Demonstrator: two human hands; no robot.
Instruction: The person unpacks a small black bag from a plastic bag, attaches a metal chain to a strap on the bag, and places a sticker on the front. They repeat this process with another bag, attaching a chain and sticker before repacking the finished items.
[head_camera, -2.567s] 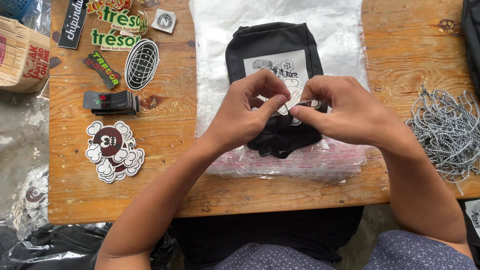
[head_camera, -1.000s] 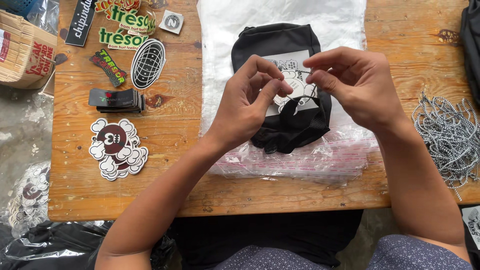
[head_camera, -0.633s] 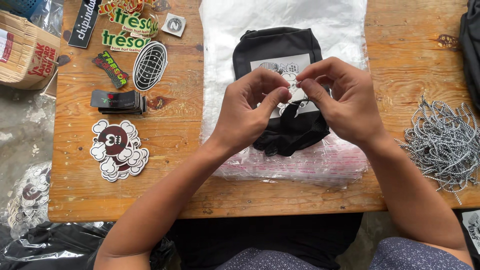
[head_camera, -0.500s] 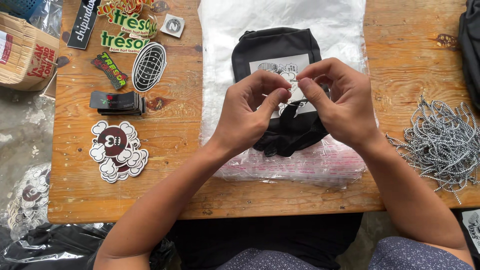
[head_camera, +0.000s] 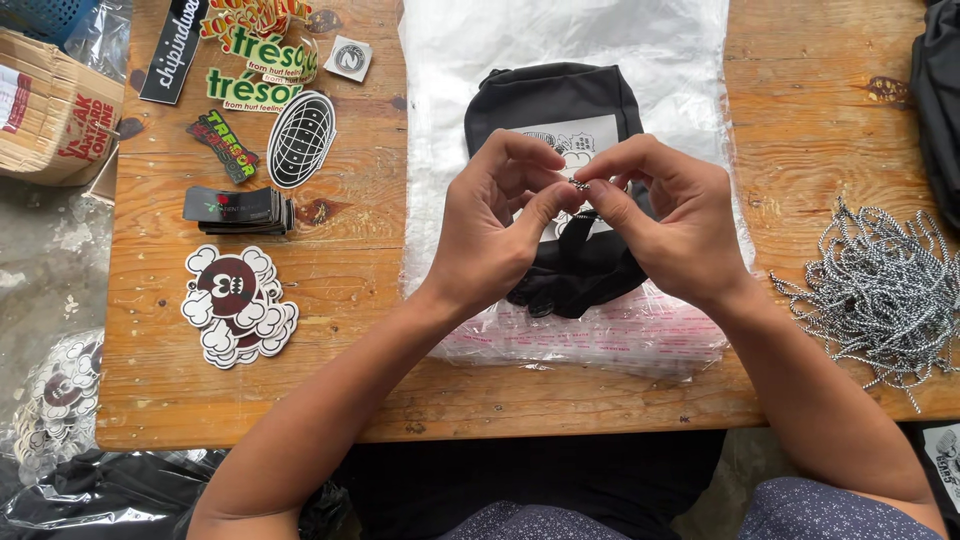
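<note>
Both hands meet above the middle of the wooden table (head_camera: 780, 120), over a black bag (head_camera: 548, 100) that lies on a stack of clear plastic sleeves (head_camera: 560, 30). The left hand (head_camera: 492, 232) and the right hand (head_camera: 668, 228) each pinch, between thumb and forefinger, a small metal piece (head_camera: 580, 185) on the bag's black strap (head_camera: 572, 250); the fingertips of the two hands almost touch there, and the other fingers curl loosely. What kind of piece it is cannot be told at this size. The bag lies with its long axis running from near to far, its top edge at the far side and its crumpled lower part near the person, partly under the hands. A white printed label (head_camera: 580, 140) on its front faces up. The strap runs from the pinched piece down toward the near edge of the bag. To the right, well apart from the bag, a heap of black-and-white speckled cords (head_camera: 880, 290) lies on the wood. To the left lie stickers: a cloud-shaped one with a dark round face (head_camera: 238, 300) near the front edge, an oval black one with white lines (head_camera: 300, 138) farther off, and between them a stack of black cards (head_camera: 238, 208). A cardboard box (head_camera: 50, 115) stands at the far left.
</note>
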